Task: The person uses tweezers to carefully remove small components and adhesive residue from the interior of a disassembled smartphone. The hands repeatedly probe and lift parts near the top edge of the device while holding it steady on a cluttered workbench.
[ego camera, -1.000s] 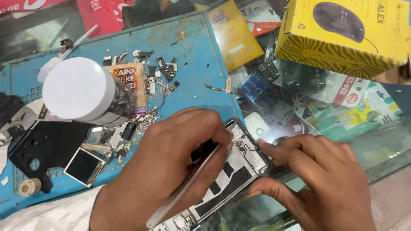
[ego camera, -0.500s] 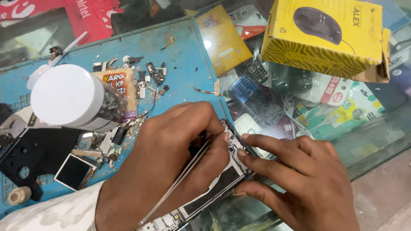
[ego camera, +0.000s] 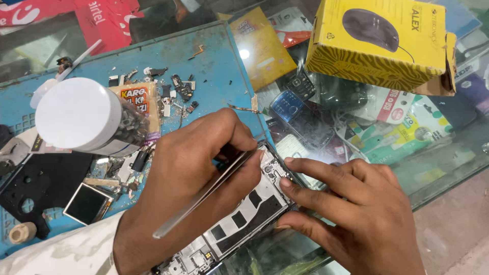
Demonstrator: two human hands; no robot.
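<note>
An opened phone [ego camera: 249, 214] with its back off lies diagonally at the edge of a blue work mat [ego camera: 214, 66]. My left hand [ego camera: 178, 193] grips metal tweezers [ego camera: 204, 196], whose tips rest at the phone's upper end near the camera corner. My right hand [ego camera: 351, 209] presses its fingertips on the phone's right edge and upper corner and steadies it. A white sleeve covers my left forearm.
A clear jar with a white lid [ego camera: 76, 114] stands on the mat among several small loose parts. A black plate [ego camera: 35, 181] and a small screen module [ego camera: 86, 203] lie at the left. A yellow box [ego camera: 379, 43] sits on the glass counter.
My left hand has turned the tweezers and brought the tips up to the phone's top end. My right fingers have slid up along the phone's edge.
</note>
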